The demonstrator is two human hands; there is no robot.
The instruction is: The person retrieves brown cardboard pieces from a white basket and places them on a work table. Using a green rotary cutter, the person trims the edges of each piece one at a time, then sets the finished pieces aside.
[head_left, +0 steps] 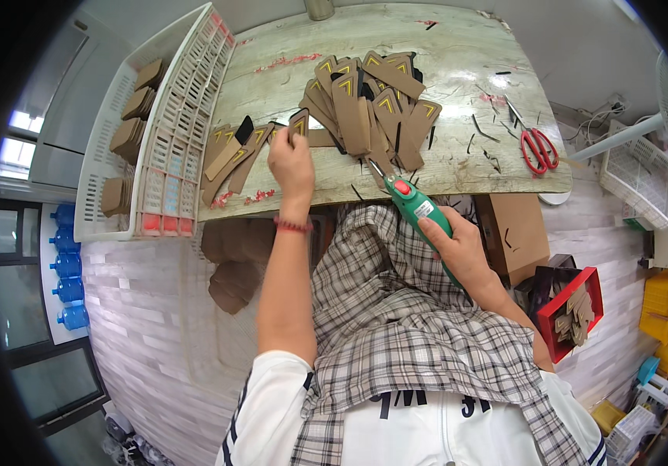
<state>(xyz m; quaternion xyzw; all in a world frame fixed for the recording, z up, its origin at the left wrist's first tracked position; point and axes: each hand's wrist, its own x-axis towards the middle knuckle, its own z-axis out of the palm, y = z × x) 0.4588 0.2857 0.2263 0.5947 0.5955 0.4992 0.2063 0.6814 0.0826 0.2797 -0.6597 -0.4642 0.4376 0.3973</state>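
My left hand (293, 163) is closed on a brown strip (299, 122) with a yellow angled mark, held just above the table near its front edge. In my right hand (458, 242) is a green handheld electric tool (419, 208) with a red button and a thin metal tip. That tip points at the front of a heap of brown strips (351, 109), which bear the same yellow marks and some black ends. More marked strips (229, 163) lie fanned out to the left of my left hand.
A white plastic crate (167, 155) with stacked brown pieces (128, 133) stands on the left. Red-handled scissors (537, 147) and black scraps (485, 130) lie on the table's right side. Below right are a cardboard box (514, 233) and a red bin (594, 311) holding brown pieces.
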